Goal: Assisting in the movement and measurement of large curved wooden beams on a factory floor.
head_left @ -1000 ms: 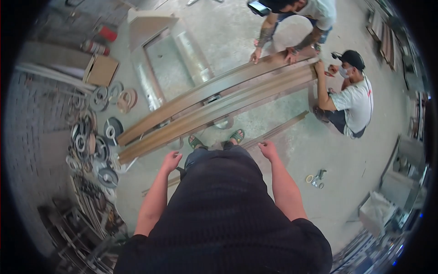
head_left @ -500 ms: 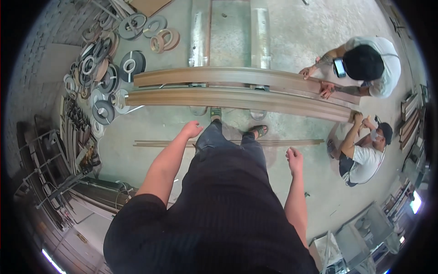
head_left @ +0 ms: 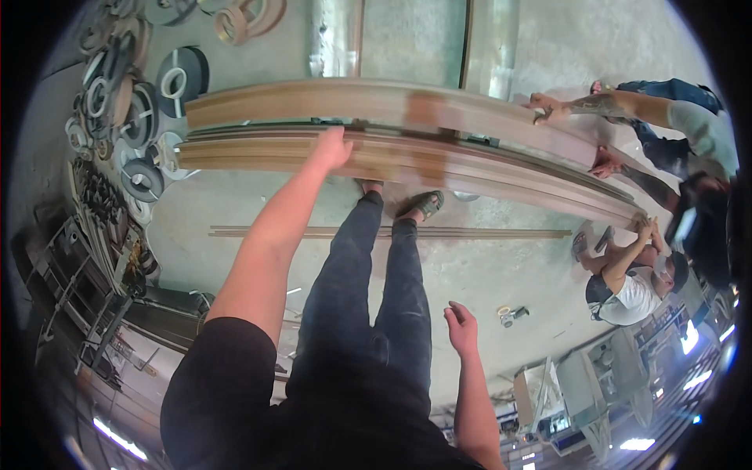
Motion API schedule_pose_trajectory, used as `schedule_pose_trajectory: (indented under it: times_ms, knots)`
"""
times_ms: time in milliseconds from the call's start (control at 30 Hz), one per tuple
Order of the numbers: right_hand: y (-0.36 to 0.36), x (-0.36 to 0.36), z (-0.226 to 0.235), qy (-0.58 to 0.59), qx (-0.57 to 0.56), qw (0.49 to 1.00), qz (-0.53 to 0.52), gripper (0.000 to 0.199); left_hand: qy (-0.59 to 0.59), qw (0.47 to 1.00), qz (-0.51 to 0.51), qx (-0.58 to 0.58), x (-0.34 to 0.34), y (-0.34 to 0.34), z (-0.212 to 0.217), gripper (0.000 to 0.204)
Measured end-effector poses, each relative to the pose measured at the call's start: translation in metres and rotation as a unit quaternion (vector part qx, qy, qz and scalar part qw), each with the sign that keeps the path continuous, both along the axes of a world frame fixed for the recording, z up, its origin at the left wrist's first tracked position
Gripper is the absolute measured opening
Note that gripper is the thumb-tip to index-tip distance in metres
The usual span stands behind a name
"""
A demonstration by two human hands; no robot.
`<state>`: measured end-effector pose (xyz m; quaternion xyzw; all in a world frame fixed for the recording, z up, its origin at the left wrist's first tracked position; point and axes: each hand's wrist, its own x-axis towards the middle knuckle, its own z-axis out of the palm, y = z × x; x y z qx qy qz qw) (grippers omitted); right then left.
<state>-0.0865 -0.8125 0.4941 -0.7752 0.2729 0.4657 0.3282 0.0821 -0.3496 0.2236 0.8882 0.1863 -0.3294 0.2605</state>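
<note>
Two long wood-toned moulded boards lie side by side across the view, a far board [head_left: 313, 99] and a near board [head_left: 258, 157], with a narrow dark gap between them. My left hand [head_left: 335, 149] reaches over the near board, at its edge beside the gap. Its fingers point away and are mostly hidden, so whether they grip the board cannot be told. My right hand [head_left: 460, 323] hangs low on the right, well apart from the boards, its fingers loosely bent and apart with nothing in them.
One co-worker's hands [head_left: 548, 106] rest on the boards at the right; another person [head_left: 638, 290] crouches holding the near board's right end. Thin strips [head_left: 486, 233] lie on the floor by my feet. Rolls of edging tape [head_left: 182, 82] and stacked offcuts [head_left: 98, 211] stand left.
My left hand has moved forward, from above the floor to the near board. My right hand has come lower and back. The view has shifted, and the tattooed co-worker appears farther right.
</note>
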Motion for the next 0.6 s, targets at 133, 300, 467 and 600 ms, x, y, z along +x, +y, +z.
schedule_pose_trajectory:
  times_ms: [133, 300, 467, 600]
  knots:
    - [0.026, -0.002, -0.022, 0.081, 0.027, 0.996, -0.039, 0.033, 0.024, 0.999, -0.017, 0.031, 0.053, -0.008, -0.07, 0.068]
    - [0.048, -0.008, -0.038, 0.125, 0.012, 0.988, -0.088, 0.035, -0.006, 0.998, -0.014, 0.058, 0.101, -0.052, -0.12, 0.097]
    - [0.058, -0.005, -0.041, 0.141, 0.012, 0.984, -0.109, 0.035, 0.051, 0.992, 0.06, 0.095, 0.126, -0.092, -0.132, 0.114]
    - [0.064, 0.006, -0.05, 0.121, 0.01, 0.984, -0.127, 0.033, 0.111, 0.986, 0.055, 0.108, 0.133, -0.095, -0.131, 0.118]
